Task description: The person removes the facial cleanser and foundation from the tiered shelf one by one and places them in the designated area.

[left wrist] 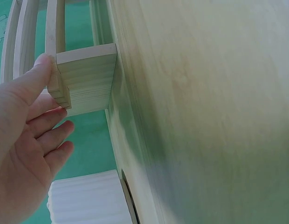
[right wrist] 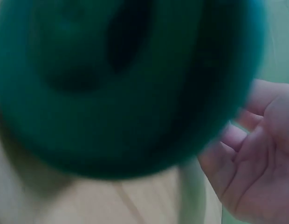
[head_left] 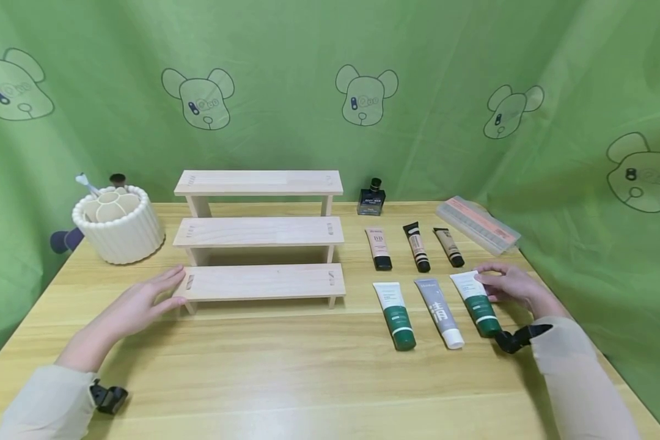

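Observation:
In the head view my left hand [head_left: 145, 299] is at the left end of a three-tier wooden stand [head_left: 264, 282]; its thumb and fingers hold the end of the lowest step. The left wrist view shows the thumb and fingers of that hand [left wrist: 30, 121] on either side of the step's end [left wrist: 58, 91]. On the right, my right hand [head_left: 511, 287] pinches a white and green squeeze tube [head_left: 477, 304] near its flat white end. The tube's green cap [right wrist: 112, 126] looms blurred in the right wrist view and hides part of the hand [right wrist: 256, 163].
Left of the held tube lie a grey tube [head_left: 439, 311] and another white-green tube [head_left: 394, 315]. Behind are three small cosmetic tubes [head_left: 418, 247], a dark bottle [head_left: 371, 198] and a clear flat case [head_left: 478, 225]. A white ribbed pot [head_left: 123, 235] with brushes stands at left.

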The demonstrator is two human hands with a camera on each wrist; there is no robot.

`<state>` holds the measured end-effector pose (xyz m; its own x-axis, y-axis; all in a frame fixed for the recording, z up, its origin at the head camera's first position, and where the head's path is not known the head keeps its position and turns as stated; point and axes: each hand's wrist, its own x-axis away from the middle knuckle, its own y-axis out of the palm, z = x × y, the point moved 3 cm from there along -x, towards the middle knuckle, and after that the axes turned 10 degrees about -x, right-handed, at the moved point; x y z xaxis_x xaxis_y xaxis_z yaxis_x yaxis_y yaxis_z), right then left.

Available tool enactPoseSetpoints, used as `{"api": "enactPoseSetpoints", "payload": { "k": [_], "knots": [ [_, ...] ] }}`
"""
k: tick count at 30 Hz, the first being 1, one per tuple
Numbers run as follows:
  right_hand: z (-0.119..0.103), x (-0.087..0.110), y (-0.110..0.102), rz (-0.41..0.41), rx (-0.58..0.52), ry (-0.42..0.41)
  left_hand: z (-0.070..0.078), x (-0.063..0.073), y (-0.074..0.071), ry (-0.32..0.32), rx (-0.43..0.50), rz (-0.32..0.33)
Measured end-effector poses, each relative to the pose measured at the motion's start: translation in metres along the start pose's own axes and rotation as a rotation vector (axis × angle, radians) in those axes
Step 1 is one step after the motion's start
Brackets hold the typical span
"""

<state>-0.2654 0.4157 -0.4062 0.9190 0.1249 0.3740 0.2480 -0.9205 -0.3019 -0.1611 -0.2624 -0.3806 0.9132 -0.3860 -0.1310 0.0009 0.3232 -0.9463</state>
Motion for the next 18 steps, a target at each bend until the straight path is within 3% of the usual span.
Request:
{"api": "enactPoseSetpoints", "payload": {
  "k": [12,18],
  "knots": [
    [0.001,0.004,-0.006,-0.044,-0.014,0.031,0.000,-0.001,0.001,-0.011,0.005,-0.014],
    [-0.017,0.012,-0.009,-0.039,0.061,-0.055,-0.010,0.000,-0.008,-0.041,0.037,-0.056]
  ]
}}
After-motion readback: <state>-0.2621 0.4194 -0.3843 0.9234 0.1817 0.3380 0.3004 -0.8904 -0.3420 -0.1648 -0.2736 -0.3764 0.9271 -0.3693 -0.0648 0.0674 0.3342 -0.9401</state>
